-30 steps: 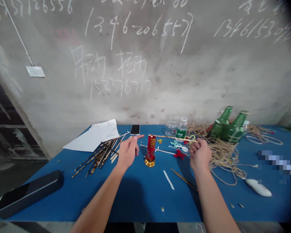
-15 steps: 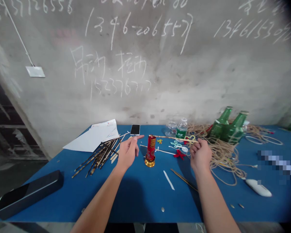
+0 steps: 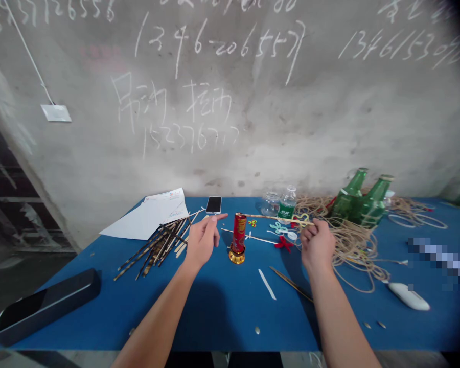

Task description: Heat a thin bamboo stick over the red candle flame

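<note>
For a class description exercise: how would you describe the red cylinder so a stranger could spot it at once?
On the blue table, find the left hand and right hand. Between them stands a red cylinder on a gold base; unlike the flat red knot nearby, it stands upright.

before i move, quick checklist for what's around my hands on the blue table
1. Left hand free: ok, nothing visibly held, index finger extended.
2. Right hand holding the long thin stick: cannot tell, curled fingers sit at its end.
3. Red-and-gold cylinder steady: ok, upright on its gold base, apparently apart from both hands.
4. Loose twine away from right hand: not ok, coils lie close against it.
5. Red knotted piece away from right hand: ok, it lies on the table just left of that hand.
</note>
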### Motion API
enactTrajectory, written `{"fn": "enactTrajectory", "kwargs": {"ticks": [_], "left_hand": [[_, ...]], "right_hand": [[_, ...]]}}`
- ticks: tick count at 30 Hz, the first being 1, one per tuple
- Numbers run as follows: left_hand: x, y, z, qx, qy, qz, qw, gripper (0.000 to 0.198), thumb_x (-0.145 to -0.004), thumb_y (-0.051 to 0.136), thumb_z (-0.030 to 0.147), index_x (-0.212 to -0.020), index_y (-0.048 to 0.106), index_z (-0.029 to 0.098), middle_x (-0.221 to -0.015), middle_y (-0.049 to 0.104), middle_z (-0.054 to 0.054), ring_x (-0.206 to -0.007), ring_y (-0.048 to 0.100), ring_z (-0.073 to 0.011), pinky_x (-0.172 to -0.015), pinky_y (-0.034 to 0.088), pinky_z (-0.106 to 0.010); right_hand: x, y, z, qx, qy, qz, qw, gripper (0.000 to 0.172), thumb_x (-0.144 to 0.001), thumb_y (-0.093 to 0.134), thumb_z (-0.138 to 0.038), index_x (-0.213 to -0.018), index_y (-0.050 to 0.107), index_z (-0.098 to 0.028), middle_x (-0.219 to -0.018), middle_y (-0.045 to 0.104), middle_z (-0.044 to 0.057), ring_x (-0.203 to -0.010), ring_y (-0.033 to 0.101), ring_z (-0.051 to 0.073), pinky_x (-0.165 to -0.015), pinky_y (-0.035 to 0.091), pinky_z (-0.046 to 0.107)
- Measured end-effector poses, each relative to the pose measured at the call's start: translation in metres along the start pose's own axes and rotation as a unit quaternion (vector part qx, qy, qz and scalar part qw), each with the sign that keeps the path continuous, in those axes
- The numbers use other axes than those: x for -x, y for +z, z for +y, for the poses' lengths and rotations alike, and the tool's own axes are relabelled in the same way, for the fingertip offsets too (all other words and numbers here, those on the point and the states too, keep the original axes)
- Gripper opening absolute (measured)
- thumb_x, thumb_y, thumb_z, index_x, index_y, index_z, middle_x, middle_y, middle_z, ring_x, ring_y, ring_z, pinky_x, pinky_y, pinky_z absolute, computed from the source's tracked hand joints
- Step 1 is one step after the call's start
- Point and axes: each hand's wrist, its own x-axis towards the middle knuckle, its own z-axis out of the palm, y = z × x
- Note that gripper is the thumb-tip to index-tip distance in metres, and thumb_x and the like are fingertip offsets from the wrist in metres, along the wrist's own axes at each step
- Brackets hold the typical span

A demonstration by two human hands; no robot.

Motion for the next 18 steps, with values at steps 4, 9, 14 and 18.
{"fn": "enactTrajectory", "kwargs": {"ticks": [4,9,14,18], "left_hand": [[0.0,0.0,0.0,0.002,0.005,-0.001,1.0,0.066,-0.11,0.039,0.047,-0.049,0.055,0.026,-0.052,0.06,-0.006,-0.108,0.073,-0.0264,-0.084,0.051,-0.03],[0.001,0.001,0.001,0.008,0.005,-0.005,1.0,0.065,-0.109,0.041,0.046,-0.049,0.055,0.026,-0.051,0.059,-0.005,-0.105,0.074,-0.0266,-0.085,0.052,-0.03],[0.002,0.0,0.003,0.0,0.002,-0.019,1.0,0.066,-0.108,0.044,0.047,-0.047,0.056,0.026,-0.049,0.057,-0.004,-0.092,0.076,-0.026,-0.079,0.052,-0.03],[0.002,0.0,0.003,0.008,0.016,-0.016,1.0,0.066,-0.108,0.043,0.046,-0.047,0.055,0.026,-0.049,0.056,-0.005,-0.111,0.074,-0.0285,-0.083,0.051,-0.03]], "right_hand": [[0.0,0.0,0.0,0.008,0.001,-0.002,1.0,0.042,-0.079,0.071,-0.028,-0.067,0.031,-0.025,-0.054,0.024,-0.012,-0.043,0.018,0.007,-0.035,0.013,0.02],[0.004,0.001,0.0,0.022,0.01,-0.026,0.999,0.045,-0.08,0.074,-0.032,-0.067,0.031,-0.025,-0.055,0.025,-0.012,-0.043,0.019,0.006,-0.034,0.015,0.02],[0.01,0.004,0.0,0.046,0.008,-0.057,0.997,0.048,-0.08,0.081,-0.039,-0.068,0.037,-0.024,-0.056,0.027,-0.012,-0.044,0.021,0.006,-0.034,0.016,0.018],[0.01,0.005,0.002,0.045,0.009,-0.057,0.997,0.05,-0.08,0.082,-0.042,-0.069,0.037,-0.024,-0.056,0.028,-0.012,-0.044,0.022,0.006,-0.034,0.016,0.018]]}}
